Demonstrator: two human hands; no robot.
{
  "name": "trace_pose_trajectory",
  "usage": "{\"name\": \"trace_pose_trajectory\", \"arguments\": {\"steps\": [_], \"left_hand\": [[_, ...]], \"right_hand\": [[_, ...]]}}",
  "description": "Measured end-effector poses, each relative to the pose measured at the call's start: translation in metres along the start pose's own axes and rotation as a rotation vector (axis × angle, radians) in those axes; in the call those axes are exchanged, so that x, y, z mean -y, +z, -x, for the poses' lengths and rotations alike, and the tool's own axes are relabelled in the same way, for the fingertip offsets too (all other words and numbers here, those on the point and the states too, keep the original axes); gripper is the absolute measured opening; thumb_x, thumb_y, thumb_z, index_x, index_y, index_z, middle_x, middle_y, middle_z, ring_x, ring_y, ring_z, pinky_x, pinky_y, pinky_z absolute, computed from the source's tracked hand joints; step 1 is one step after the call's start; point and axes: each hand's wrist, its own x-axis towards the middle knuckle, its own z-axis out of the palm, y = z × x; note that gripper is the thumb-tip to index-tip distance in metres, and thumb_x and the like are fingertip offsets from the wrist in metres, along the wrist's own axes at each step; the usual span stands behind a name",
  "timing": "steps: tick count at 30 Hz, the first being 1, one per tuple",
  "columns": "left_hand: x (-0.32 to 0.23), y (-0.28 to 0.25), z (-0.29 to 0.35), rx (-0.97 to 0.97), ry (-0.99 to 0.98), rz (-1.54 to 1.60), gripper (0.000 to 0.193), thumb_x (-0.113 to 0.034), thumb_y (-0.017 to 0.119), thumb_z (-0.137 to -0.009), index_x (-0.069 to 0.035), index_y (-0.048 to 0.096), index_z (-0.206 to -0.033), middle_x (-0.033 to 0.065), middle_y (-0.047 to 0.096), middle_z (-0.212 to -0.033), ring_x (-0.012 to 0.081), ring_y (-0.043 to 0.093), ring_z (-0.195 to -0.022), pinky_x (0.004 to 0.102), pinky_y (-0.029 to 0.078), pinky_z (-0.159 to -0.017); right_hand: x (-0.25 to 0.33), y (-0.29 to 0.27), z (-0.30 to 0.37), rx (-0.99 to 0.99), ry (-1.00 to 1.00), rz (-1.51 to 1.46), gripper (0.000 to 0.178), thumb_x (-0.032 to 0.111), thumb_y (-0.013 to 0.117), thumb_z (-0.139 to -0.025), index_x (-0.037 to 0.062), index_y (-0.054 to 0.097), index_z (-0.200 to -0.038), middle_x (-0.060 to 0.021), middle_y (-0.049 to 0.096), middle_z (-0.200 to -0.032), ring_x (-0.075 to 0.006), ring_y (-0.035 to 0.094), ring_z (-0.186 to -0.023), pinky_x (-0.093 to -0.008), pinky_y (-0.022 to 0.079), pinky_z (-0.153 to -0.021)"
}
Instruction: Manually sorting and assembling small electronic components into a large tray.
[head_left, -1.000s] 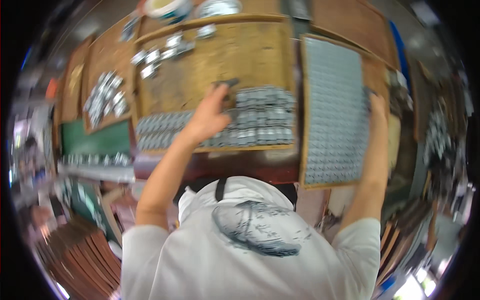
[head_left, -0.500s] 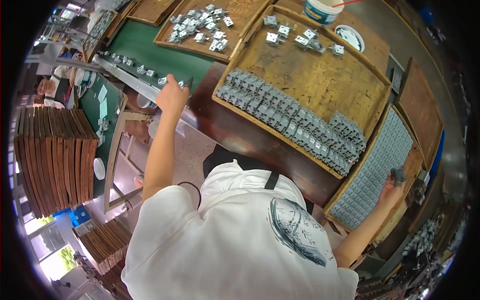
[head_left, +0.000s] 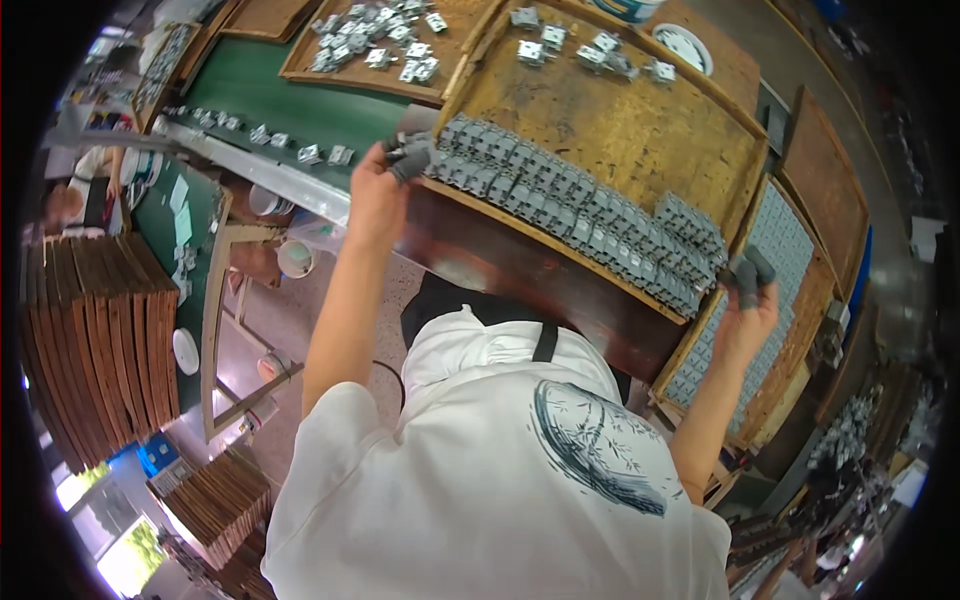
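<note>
My left hand (head_left: 382, 195) is at the left corner of the wooden tray (head_left: 600, 258), its grey-covered fingers closed on a small metal part (head_left: 416, 144) that they partly hide. Along the tray's near side stand tight rows of grey metal parts (head_left: 570, 205). Over the tray's right corner is my right hand (head_left: 748, 305), with grey coverings on its fingertips. Those fingers look slightly apart, and I see nothing between them. Several loose silvery metal parts (head_left: 604, 48) lie at the tray's far side.
More metal parts line the green work surface (head_left: 285, 105) on the left, and a heap fills another tray (head_left: 440, 92) beyond. A flat tray of grey pieces (head_left: 720, 350) lies right. Stacked wooden trays (head_left: 100, 340) stand far left, near another person (head_left: 90, 195).
My left hand has moved right from the green surface to the tray's corner, now with a metal part. My right hand has come up and left from the flat tray. The view shifted slightly.
</note>
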Motion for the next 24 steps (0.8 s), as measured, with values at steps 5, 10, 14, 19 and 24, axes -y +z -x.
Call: {"name": "trace_pose_trajectory", "arguments": {"steps": [5, 10, 14, 19, 24], "left_hand": [[-0.01, 0.113, 0.048, 0.221, -0.29, 0.529, 0.032, -0.005, 0.064, -0.088, -0.006, 0.059, -0.12, 0.0062, 0.067, -0.101, 0.0168, 0.063, -0.086, 0.0297, 0.05, -0.073], [-0.012, 0.148, 0.066, 0.486, -0.406, 0.232, 0.049, -0.005, 0.073, -0.083, -0.007, 0.056, -0.13, 0.0022, 0.067, -0.093, 0.0107, 0.06, -0.071, 0.0219, 0.046, -0.054], [-0.006, 0.166, 0.071, 0.577, -0.485, 0.389, 0.041, -0.012, 0.069, -0.088, -0.006, 0.058, -0.127, 0.0052, 0.068, -0.099, 0.0144, 0.063, -0.078, 0.0269, 0.048, -0.064], [0.006, 0.175, 0.072, 0.542, -0.576, 0.646, 0.046, -0.014, 0.069, -0.088, -0.007, 0.055, -0.131, 0.0068, 0.066, -0.107, 0.0167, 0.062, -0.088, 0.0311, 0.049, -0.072], [-0.007, 0.186, 0.07, 0.633, -0.456, 0.448, 0.053, -0.009, 0.072, -0.084, -0.006, 0.051, -0.134, 0.0072, 0.065, -0.109, 0.0177, 0.062, -0.096, 0.0323, 0.05, -0.084]], "right_hand": [[0.019, 0.054, 0.019, 0.124, 0.027, 0.007, 0.028, 0.006, 0.067, -0.089, -0.0016, 0.062, -0.116, -0.0099, 0.066, -0.105, -0.0162, 0.065, -0.084, -0.0277, 0.052, -0.068], [0.026, 0.058, 0.037, 0.186, 0.065, -0.043, 0.027, 0.004, 0.067, -0.087, -0.0027, 0.062, -0.113, -0.0098, 0.066, -0.103, -0.0162, 0.063, -0.08, -0.03, 0.052, -0.066], [0.027, 0.058, 0.041, 0.196, 0.058, -0.02, 0.027, 0.004, 0.067, -0.087, -0.0022, 0.063, -0.113, -0.0085, 0.066, -0.104, -0.0149, 0.062, -0.08, -0.0288, 0.052, -0.066], [0.032, 0.065, 0.045, 0.245, 0.101, -0.022, 0.034, -0.001, 0.07, -0.083, -0.0022, 0.061, -0.116, -0.0071, 0.064, -0.109, -0.0154, 0.062, -0.095, -0.0295, 0.054, -0.079], [0.043, 0.057, 0.051, 0.342, 0.069, 0.248, 0.032, 0.002, 0.073, -0.082, -0.001, 0.061, -0.112, -0.0077, 0.066, -0.103, -0.0164, 0.064, -0.095, -0.0294, 0.054, -0.08]]}}
